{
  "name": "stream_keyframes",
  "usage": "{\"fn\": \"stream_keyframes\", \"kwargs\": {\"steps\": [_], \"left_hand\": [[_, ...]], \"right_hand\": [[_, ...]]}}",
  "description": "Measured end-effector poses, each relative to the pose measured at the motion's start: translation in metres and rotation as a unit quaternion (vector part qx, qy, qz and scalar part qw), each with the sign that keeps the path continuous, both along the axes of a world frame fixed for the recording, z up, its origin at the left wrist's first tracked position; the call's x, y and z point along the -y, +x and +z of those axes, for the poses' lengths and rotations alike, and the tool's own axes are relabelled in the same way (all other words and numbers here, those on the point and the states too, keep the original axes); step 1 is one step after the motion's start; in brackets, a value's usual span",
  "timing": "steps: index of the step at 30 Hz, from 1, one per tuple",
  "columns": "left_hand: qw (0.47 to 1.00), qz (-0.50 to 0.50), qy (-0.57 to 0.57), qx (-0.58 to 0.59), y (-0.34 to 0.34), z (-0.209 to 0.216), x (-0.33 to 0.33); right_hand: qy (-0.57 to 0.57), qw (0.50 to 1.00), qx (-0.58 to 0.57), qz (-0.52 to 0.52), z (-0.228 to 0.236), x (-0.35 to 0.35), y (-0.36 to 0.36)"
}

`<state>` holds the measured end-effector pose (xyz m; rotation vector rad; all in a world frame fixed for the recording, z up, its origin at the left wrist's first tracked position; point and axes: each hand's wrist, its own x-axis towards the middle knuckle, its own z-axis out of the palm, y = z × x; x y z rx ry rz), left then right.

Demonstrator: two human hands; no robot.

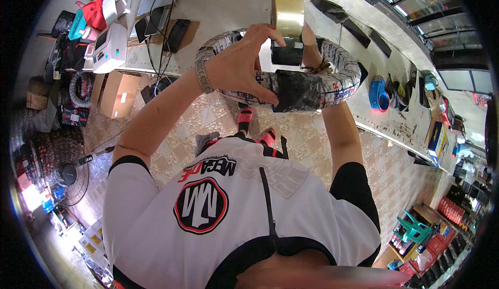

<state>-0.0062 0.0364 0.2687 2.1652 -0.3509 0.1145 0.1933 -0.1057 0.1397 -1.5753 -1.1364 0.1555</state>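
A tyre-like ring point(340, 89) wrapped in white printed film is held up in front of me, with a black patch under clear tape on its near side. My left hand point(236, 63) is closed on the ring's left part, thumb on the near side and fingers reaching over the opening. My right hand point(311, 50) shows in the opening, partly hidden, its forearm passing behind the ring. It appears closed on a tape dispenser point(287, 55), whose dark end has a toothed edge. A wide roll of clear tape point(287, 11) sits on the dispenser, near my left fingertips.
A long pale workbench point(223, 8) runs beyond the ring, bending down the right side. A white label printer point(109, 49) stands at its left, above an open cardboard box point(118, 94). A blue tape roll point(379, 92) lies to the right. A standing fan point(65, 173) is at left.
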Motion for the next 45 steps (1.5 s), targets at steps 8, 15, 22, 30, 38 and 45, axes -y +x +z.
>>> {"fn": "stream_keyframes", "kwargs": {"steps": [8, 15, 22, 30, 38, 45], "left_hand": [[1.0, -0.004, -0.006, -0.019, 0.015, 0.01, -0.003], [0.998, -0.048, -0.023, -0.038, 0.014, 0.005, 0.004], [0.997, -0.063, -0.017, 0.031, 0.013, -0.01, 0.015], [0.997, -0.082, 0.008, 0.005, 0.002, -0.021, 0.038], [0.969, 0.095, 0.183, 0.135, -0.051, -0.045, 0.046], [0.939, 0.131, 0.287, 0.136, -0.044, -0.075, 0.024]], "right_hand": [[0.053, 0.995, -0.085, 0.021, -0.039, -0.029, 0.046], [-0.379, 0.922, 0.057, 0.048, -0.039, 0.076, -0.081], [-0.44, 0.846, -0.3, 0.024, 0.147, 0.176, -0.075], [-0.242, 0.93, -0.276, 0.024, 0.155, 0.048, -0.048], [-0.21, 0.89, -0.397, 0.076, 0.165, 0.031, -0.035], [-0.05, 0.921, -0.385, -0.009, 0.22, 0.033, -0.097]]}}
